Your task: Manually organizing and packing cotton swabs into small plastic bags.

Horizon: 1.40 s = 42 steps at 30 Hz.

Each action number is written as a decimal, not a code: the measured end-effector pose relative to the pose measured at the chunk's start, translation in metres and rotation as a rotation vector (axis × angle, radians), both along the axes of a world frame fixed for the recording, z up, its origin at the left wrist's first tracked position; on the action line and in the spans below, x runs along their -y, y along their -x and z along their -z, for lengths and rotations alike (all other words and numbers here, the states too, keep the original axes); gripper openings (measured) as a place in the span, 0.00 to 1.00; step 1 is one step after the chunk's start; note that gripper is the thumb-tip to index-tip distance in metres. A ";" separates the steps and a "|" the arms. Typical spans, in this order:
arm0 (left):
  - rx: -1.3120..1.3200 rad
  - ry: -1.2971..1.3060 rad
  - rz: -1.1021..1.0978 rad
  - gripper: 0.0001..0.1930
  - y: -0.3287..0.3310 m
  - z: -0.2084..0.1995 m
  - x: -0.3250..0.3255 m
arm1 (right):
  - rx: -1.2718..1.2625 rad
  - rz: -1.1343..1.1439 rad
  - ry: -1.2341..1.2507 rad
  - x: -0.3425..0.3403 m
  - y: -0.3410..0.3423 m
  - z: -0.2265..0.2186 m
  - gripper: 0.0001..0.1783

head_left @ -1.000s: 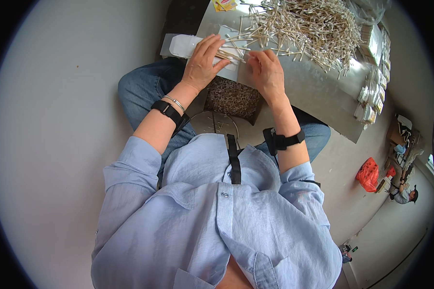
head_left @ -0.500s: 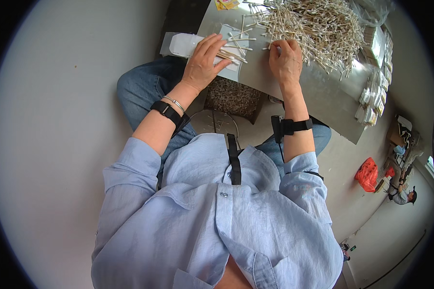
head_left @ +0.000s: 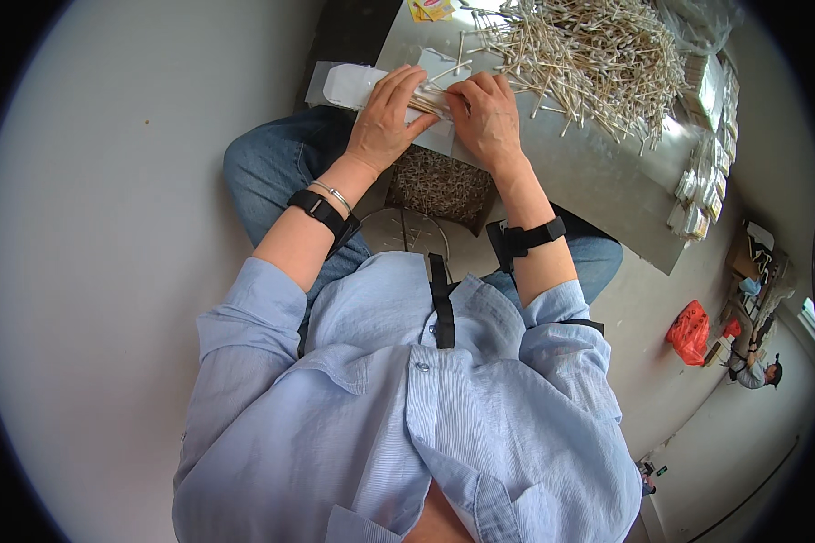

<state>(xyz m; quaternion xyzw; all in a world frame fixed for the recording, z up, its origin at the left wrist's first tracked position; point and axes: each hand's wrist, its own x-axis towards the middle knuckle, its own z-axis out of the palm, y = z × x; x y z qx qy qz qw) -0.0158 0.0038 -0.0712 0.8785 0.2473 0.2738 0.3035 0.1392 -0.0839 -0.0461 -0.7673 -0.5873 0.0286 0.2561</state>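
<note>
- I see my left hand [head_left: 385, 122] curled over a small bundle of sticks [head_left: 428, 100], fingers wrapped down onto it and onto the white pouch [head_left: 353, 84] beneath.
- My right hand [head_left: 485, 116] is closed in on the same bundle from the other side, fingertips meeting the left hand's.
- The bundle lies at the near left corner of the grey table [head_left: 589, 181], with the pouch hanging past that edge.
- Beyond the bundle, farther in on the table, sits the big loose pile of sticks [head_left: 589, 59].
- Along the table's right edge, stacked packets [head_left: 697, 190].
- Below the table's near edge, a dark patterned bin [head_left: 442, 185] rests by my knees.
</note>
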 end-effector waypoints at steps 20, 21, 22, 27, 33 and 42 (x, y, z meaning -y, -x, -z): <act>0.020 0.013 -0.005 0.35 -0.001 0.001 0.000 | 0.138 0.064 0.036 -0.025 -0.013 -0.004 0.07; 0.021 0.013 -0.005 0.35 -0.001 0.001 0.001 | 0.165 0.045 0.048 -0.025 -0.013 -0.005 0.07; 0.025 0.015 -0.007 0.35 -0.001 0.001 0.001 | 0.166 0.045 0.048 -0.024 -0.013 -0.006 0.07; 0.017 0.019 -0.008 0.36 0.001 0.001 0.000 | 0.122 -0.009 0.061 -0.016 -0.002 -0.013 0.05; 0.025 0.053 -0.024 0.37 -0.002 0.000 0.001 | 0.030 0.028 -0.051 -0.004 0.004 0.003 0.07; 0.015 0.055 -0.024 0.39 -0.001 0.001 0.000 | -0.045 0.024 0.011 -0.012 -0.002 0.002 0.04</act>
